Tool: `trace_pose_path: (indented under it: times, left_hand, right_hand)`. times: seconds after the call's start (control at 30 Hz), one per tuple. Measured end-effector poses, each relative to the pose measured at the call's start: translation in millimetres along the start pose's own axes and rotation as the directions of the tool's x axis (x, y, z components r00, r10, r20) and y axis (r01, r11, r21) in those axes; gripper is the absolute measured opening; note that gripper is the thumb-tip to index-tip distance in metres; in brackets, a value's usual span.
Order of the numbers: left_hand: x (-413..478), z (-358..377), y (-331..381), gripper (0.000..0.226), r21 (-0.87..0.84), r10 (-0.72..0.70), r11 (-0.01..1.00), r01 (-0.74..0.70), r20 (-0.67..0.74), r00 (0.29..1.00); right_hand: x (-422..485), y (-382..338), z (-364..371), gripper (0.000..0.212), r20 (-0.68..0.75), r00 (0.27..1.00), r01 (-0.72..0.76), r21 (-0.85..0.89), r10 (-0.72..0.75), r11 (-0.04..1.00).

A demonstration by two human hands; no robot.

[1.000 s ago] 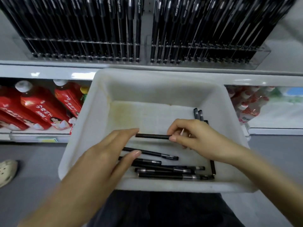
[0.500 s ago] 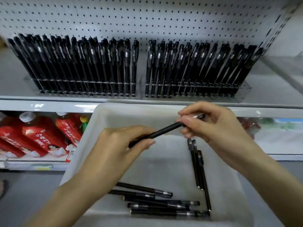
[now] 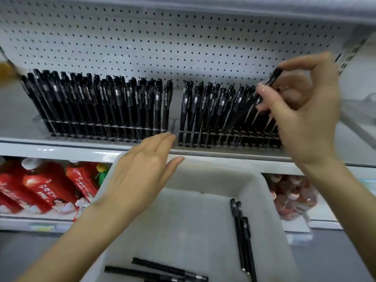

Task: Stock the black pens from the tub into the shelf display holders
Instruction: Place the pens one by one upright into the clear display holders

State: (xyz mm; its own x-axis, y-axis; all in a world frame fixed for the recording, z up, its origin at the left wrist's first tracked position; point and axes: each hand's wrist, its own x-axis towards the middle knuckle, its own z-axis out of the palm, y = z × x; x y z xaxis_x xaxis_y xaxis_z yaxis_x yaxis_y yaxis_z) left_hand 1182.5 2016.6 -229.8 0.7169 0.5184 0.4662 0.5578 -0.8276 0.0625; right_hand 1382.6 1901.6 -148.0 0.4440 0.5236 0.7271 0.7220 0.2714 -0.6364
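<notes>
Pegboard shelf (image 3: pixel 142 37) behind. Right hand (image 3: pixel 301 115) pinches black pen (image 3: pixel 274 77), tilted over right display holder (image 3: pixel 223 135): insertion step. Left hand (image 3: pixel 142 176) empty, fingers straight, above tub (image 3: pixel 203 181). Next: steer tip into free slot.

1. A white pegboard (image 3: pixel 142 37) dotted with small dark holes forms the back wall of the upper bay.
2. Red-labelled bottles (image 3: pixel 40 186) with white caps lie tilted side by side on the lower shelf (image 3: pixel 30 220) at the left; their labels carry white lettering.
3. Just right of them stands a bottle with a yellow cap and a green body (image 3: pixel 101 174), partly hidden.
4. At the right of the lower level sits a clear pack of reddish-pink bottles (image 3: pixel 293 196), blurred.
5. A blurred amber object (image 3: pixel 6 72) shows at the far left edge; what it is cannot be told.
6. Grey floor (image 3: pixel 20 251) lies below the shelving.
</notes>
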Motion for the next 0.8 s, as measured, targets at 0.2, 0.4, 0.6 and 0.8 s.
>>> trace_pose_path:
  times: [0.2, 0.4, 0.6, 0.8]
  left_hand:
    - [9.7, 17.0, -3.7, 0.066, 0.186, 0.042, 0.981, -0.062, 0.112, 0.993]
    - [12.3, 17.9, -1.4, 0.066, 0.232, 0.050, 0.969, -0.082, 0.139, 0.989]
    - [13.1, 20.2, -1.7, 0.067, 0.219, 0.030, 0.973, -0.069, 0.176, 0.984]
    - [13.4, 23.0, -1.6, 0.067, 0.196, 0.029, 0.979, -0.062, 0.166, 0.986]
  right_hand:
    - [7.6, 26.4, 6.3, 0.034, 0.014, 0.998, 0.056, -0.154, -0.055, 0.986]
    - [5.0, 45.5, 13.4, 0.029, 0.040, 0.998, 0.050, -0.201, -0.043, 0.978]
    - [9.8, 52.6, 18.9, 0.027, 0.155, 0.988, 0.027, -0.290, 0.019, 0.957]
    - [26.7, 50.7, 18.2, 0.025, 0.219, 0.966, -0.079, -0.260, 0.138, 0.963]
